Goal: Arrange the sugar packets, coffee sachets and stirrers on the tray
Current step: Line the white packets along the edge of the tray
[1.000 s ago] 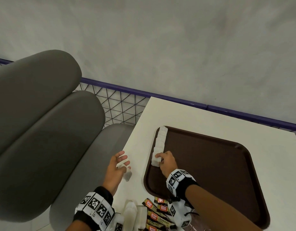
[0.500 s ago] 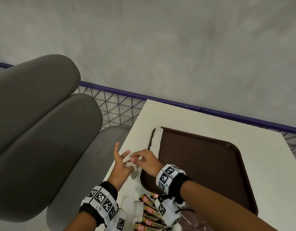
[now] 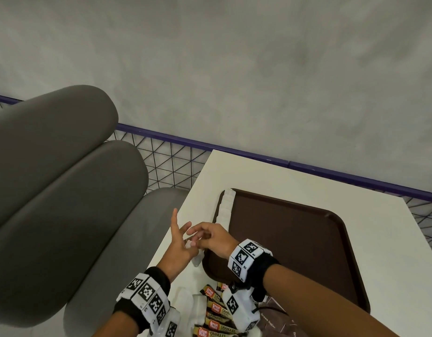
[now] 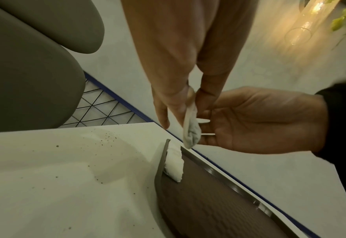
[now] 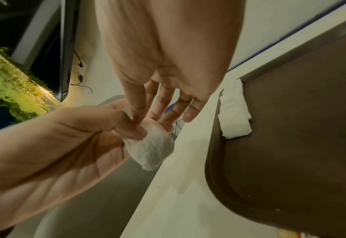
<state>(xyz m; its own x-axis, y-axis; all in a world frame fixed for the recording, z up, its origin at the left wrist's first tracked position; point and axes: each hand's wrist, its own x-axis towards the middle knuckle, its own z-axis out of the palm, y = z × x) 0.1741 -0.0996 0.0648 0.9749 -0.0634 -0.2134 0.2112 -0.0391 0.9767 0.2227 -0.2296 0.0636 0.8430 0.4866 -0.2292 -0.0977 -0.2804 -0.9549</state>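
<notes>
My left hand [image 3: 183, 235] hovers over the table's left edge and pinches a white sugar packet [image 5: 150, 149] under its thumb; the packet [image 4: 191, 132] hangs downward. My right hand [image 3: 201, 233] has reached across, and its thumb and fingertips [image 5: 136, 119] close on the packet's top edge. A row of white sugar packets [image 3: 225, 207] lies along the left rim inside the brown tray [image 3: 295, 239]. Coffee sachets [image 3: 217, 310] lie in a pile on the table below my wrists. No stirrers are in sight.
Loose white packets [image 3: 185, 297] lie on the white table [image 3: 258, 173] beside the sachets. A grey padded chair [image 3: 64, 190] stands close on the left. A purple rail with wire mesh [image 3: 234, 147] runs behind the table against a grey wall.
My right hand left the packet row on the tray and moved left to meet my left hand. It now touches the packet held there.
</notes>
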